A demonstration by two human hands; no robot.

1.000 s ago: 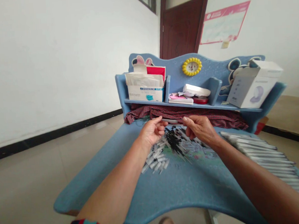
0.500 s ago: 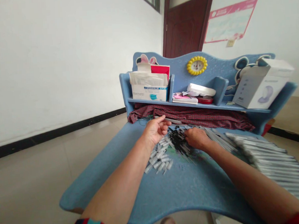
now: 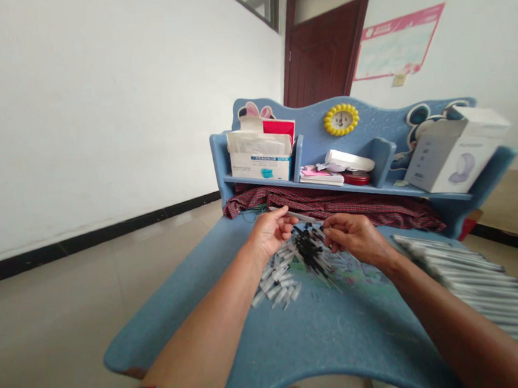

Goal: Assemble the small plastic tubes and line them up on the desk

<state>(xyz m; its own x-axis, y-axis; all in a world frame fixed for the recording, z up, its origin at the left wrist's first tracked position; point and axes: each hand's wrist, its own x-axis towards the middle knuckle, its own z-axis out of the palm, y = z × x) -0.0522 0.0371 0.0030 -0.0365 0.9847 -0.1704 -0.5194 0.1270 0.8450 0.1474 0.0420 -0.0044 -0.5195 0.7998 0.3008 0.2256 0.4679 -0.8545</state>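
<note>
My left hand [image 3: 272,233] is raised over the blue desk [image 3: 320,331], its fingers pinched on a grey pen barrel [image 3: 302,217] that points to the right. My right hand [image 3: 353,236] is closed a short way to the right of it, pinching a thin black refill at its fingertips. Below and between the hands lies a heap of black refills [image 3: 310,253]. A pile of short grey pen parts [image 3: 278,282] lies under my left hand.
Rows of assembled grey pens [image 3: 470,275] lie along the desk's right side. A checked cloth [image 3: 338,204] lies under the shelf. On the shelf stand a mask box [image 3: 260,156], papers [image 3: 321,175] and a white carton [image 3: 453,153]. Tiled floor lies to the left.
My right hand has lifted from the heap of black refills with one pinched in it and come level with the left hand. My left hand has kept hold of the barrel.
</note>
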